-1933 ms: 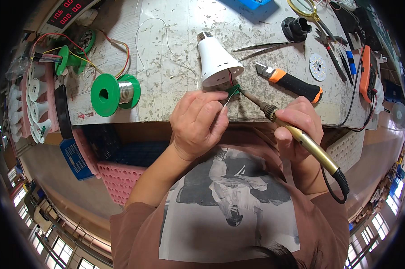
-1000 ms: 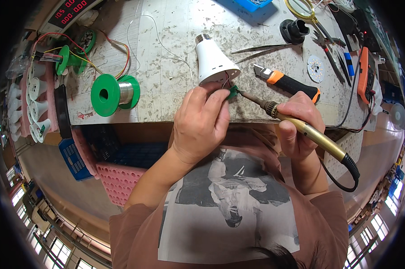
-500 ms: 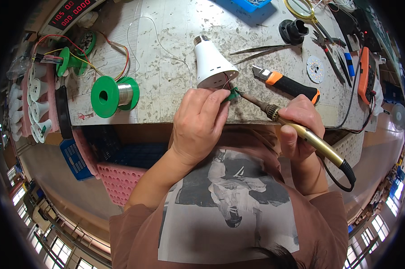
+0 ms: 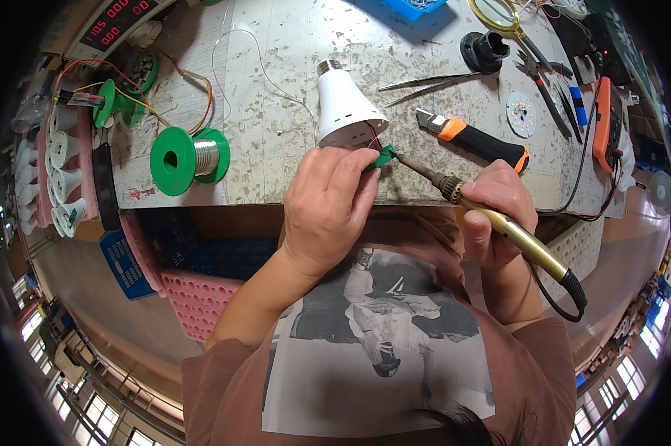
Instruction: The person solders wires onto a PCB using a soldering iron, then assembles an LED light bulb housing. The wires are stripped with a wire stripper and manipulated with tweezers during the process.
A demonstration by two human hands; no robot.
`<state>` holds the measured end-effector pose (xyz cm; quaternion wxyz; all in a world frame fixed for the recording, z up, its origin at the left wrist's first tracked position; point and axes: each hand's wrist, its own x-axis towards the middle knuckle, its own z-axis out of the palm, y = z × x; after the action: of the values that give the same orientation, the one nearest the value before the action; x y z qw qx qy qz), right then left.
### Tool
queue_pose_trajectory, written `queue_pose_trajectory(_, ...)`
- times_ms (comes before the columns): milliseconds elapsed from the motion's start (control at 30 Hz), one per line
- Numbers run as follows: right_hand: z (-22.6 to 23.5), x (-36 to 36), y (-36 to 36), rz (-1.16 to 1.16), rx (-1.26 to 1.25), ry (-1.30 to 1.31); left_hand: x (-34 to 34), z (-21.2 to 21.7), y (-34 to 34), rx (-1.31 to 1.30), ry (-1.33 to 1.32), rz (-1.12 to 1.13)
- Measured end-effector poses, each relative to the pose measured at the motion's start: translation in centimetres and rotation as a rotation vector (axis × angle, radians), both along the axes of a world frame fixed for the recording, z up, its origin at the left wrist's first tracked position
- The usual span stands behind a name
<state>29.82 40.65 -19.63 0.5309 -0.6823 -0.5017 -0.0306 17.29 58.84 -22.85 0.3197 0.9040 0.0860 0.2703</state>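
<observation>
While pinching the green circuit board (image 4: 384,156), angles the soldering iron (image 4: 530,245) in

Pinches it between left hand's (image 4: 325,199) thumb and fingers just below the white bulb housing's (image 4: 347,108) open mouth, apparently within the leads' (image 4: 372,132) reach. Wraps right hand's (image 4: 505,189) fingers round the handle, seemingly to aim at the free edge. Has utility knife (image 4: 475,140) lying apart, perhaps for clearance.

Brown T-shirt (image 4: 528,379), short loose sleeves (image 4: 220,372) in the same brown. Front carries a large, squarish print (image 4: 384,342) in black, grey and off-white. Left hand (image 4: 326,204) and right hand (image 4: 500,208) bare, forearms (image 4: 265,290) likewise. Loose hair strands (image 4: 462,427) low down.
</observation>
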Motion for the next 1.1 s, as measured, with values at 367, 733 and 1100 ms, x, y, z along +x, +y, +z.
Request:
queue_pose_trajectory(367, -0.11, -0.02, -0.09, 0.006, 0.001, -0.028, -0.07, 0.01, 0.03, -0.002, 0.013, 0.008)
queue_pose_trajectory(733, -0.16, 0.03, -0.17, 0.022, 0.027, -0.044, -0.13, 0.17, 0.09, -0.007, 0.011, 0.010)
queue_pose_trajectory(1100, -0.14, 0.06, -0.16, 0.027, 0.003, -0.084, -0.20, 0.00, 0.12, -0.003, 0.015, 0.000)
